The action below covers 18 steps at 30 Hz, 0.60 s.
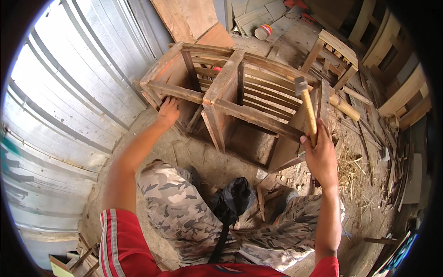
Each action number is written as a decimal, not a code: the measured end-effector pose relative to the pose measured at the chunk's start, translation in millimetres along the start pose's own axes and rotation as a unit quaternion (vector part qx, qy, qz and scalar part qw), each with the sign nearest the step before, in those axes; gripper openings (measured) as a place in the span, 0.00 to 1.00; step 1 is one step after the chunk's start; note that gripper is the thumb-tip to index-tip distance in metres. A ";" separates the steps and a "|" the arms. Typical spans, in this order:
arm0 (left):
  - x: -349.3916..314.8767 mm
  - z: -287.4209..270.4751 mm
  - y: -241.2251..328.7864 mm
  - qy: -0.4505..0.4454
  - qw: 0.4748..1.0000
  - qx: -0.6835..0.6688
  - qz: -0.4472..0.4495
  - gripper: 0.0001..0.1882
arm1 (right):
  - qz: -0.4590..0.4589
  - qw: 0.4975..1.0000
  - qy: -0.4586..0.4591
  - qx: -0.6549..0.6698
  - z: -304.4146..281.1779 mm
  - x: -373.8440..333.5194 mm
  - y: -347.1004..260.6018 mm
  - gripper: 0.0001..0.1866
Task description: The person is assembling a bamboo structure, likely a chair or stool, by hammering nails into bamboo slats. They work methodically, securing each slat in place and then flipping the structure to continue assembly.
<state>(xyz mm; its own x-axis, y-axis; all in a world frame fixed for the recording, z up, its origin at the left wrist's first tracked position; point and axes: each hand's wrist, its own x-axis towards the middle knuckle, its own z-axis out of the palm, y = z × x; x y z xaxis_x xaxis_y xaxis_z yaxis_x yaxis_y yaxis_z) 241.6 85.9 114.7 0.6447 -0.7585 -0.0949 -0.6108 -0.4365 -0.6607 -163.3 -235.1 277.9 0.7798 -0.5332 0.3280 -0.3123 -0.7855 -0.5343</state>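
A brown wooden frame (256, 114) with two bays and slatted sides lies in front of me. My left hand (169, 112) is at its left end, its fingers closed over the edge of the wood below the top rail. A hammer (308, 109) with a yellowish handle and a grey metal head is gripped in my right hand (321, 157). The hammer's head points up and away, above the frame's right end. My right thumb lies against the handle, close to the frame's near right corner.
A corrugated metal wall (69, 87) runs along the left. Wooden boards (187, 21) lean at the back. Beyond the frame stand a small wooden stool (333, 55) and a round tub (263, 32). Straw (355, 173) and wood scraps litter the right side. A black bag (236, 196) hangs between my knees.
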 end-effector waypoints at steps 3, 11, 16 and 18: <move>43.3 -4.5 5.2 -0.104 0.993 -0.043 -0.045 0.19 | -0.044 0.996 -0.032 -0.075 0.6 -1.0 2.8 0.15; 73.3 75.0 46.8 -0.128 0.988 0.054 -0.072 0.21 | -0.070 0.993 0.000 -0.095 8.3 -4.0 -9.3 0.10; 78.8 34.2 59.3 -0.214 0.974 0.067 -0.036 0.28 | -0.055 0.992 -0.005 -0.111 6.6 -5.3 -4.3 0.09; 72.3 36.4 50.7 -0.216 0.975 0.045 -0.036 0.25 | -0.057 0.991 -0.013 -0.117 5.5 -3.4 -4.4 0.09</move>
<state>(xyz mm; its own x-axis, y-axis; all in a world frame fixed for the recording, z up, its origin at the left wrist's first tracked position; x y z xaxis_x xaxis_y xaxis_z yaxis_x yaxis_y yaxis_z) 273.9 26.5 47.3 0.8301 -0.4441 -0.3371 -0.5260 -0.4232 -0.7377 -161.6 -228.1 274.8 0.8297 -0.4307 0.3549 -0.3363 -0.8934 -0.2979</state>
